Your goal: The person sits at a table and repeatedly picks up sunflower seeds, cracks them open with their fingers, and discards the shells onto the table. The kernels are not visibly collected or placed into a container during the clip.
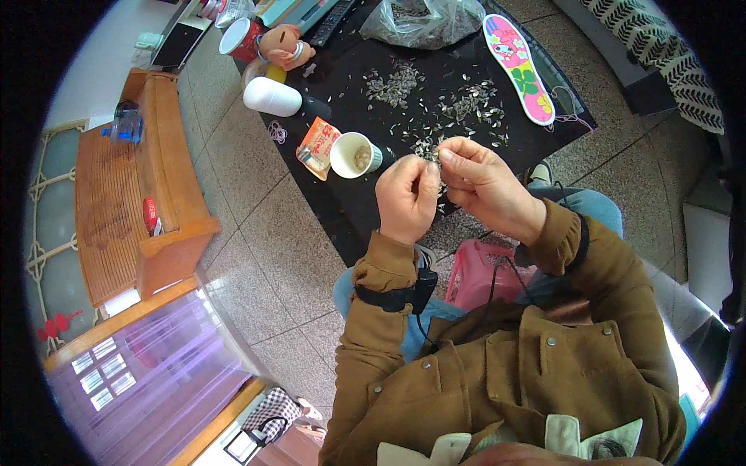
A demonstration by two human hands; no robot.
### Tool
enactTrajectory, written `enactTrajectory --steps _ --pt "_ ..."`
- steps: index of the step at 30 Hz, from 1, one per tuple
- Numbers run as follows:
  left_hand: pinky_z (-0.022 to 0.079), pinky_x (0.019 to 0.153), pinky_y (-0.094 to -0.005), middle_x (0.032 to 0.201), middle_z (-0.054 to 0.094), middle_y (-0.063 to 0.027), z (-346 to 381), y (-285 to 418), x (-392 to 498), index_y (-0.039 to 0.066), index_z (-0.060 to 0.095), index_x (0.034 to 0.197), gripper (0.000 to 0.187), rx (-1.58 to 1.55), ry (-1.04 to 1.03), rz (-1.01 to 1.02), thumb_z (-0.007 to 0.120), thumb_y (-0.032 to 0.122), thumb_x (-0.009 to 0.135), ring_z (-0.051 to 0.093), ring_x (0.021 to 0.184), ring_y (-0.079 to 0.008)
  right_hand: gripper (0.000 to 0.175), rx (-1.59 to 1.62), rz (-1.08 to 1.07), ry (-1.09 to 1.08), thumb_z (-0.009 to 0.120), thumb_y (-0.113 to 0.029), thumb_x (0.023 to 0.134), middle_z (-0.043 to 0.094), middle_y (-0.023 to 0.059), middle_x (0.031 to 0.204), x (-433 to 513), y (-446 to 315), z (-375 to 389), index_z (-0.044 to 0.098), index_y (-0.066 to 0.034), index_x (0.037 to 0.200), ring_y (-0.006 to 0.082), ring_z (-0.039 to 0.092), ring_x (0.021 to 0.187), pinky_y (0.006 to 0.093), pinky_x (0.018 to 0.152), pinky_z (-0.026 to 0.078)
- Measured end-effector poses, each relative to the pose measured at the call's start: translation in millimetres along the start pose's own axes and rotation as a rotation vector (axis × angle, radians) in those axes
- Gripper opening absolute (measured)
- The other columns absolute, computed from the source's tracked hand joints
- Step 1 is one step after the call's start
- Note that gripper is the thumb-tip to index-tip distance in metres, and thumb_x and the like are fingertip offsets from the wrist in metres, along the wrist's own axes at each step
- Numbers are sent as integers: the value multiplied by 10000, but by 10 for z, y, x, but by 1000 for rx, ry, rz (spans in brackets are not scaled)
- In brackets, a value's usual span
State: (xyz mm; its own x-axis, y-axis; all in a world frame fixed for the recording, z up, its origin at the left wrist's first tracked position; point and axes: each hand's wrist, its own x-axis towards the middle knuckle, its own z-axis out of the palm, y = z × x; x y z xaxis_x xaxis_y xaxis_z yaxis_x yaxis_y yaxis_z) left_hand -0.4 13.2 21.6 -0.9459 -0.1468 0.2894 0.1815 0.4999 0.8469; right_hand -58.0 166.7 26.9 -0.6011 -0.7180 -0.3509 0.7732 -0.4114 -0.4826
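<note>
My left hand and my right hand meet above the near part of a black table. Their thumbs and forefingers pinch together at a small sunflower seed, mostly hidden by the fingertips. Under and just beyond them lie scattered sunflower seeds or shells. A paper cup left of my left hand tilts toward me, with pale kernels at its bottom. Farther back are a heap of sunflower seeds and a looser spread of seeds or shells.
A clear plastic bag of seeds sits at the far edge, beside a colourful insole. An orange packet, a white-capped bottle and a figurine line the left. A pink plastic stool stands between my legs.
</note>
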Motion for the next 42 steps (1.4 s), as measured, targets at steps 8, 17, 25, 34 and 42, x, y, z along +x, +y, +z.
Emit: enactTrajectory --steps 8,17,25,34,42 --pt "420 576 -346 750 525 -122 66 14 -14 -3 560 921 128 -93 26 0 537 109 979 525 635 -243 103 -170 -112 93 649 -175 985 595 -62 862 19 111 -3 633 -105 1058 -6 432 637 167 508 321" --pt "413 558 -350 745 520 -126 39 8 -11 -11 556 903 76 -47 94 70 533 51 941 516 620 -248 105 -330 -204 107 678 -121 956 666 -19 925 -5 98 48 663 -54 1035 25 560 766 177 637 439" --pt "368 487 -338 637 482 -94 19 55 9 12 534 757 111 52 120 82 595 36 847 466 529 -209 130 -452 -173 109 678 -152 956 665 -2 904 -14 31 62 675 -31 1001 39 579 763 193 657 465" --pt "359 474 -305 623 492 -72 -36 -16 7 24 537 742 154 97 16 42 647 60 843 453 505 -178 142 -103 90 19 638 -221 990 478 -86 705 32 -21 -27 636 -80 971 17 346 545 196 468 254" --pt "454 586 -222 840 637 -38 19 26 -2 27 675 960 111 -121 174 -16 712 33 855 563 616 -94 170 -113 71 16 650 -245 989 477 -80 730 42 -39 -73 628 -77 969 22 348 561 195 468 255"
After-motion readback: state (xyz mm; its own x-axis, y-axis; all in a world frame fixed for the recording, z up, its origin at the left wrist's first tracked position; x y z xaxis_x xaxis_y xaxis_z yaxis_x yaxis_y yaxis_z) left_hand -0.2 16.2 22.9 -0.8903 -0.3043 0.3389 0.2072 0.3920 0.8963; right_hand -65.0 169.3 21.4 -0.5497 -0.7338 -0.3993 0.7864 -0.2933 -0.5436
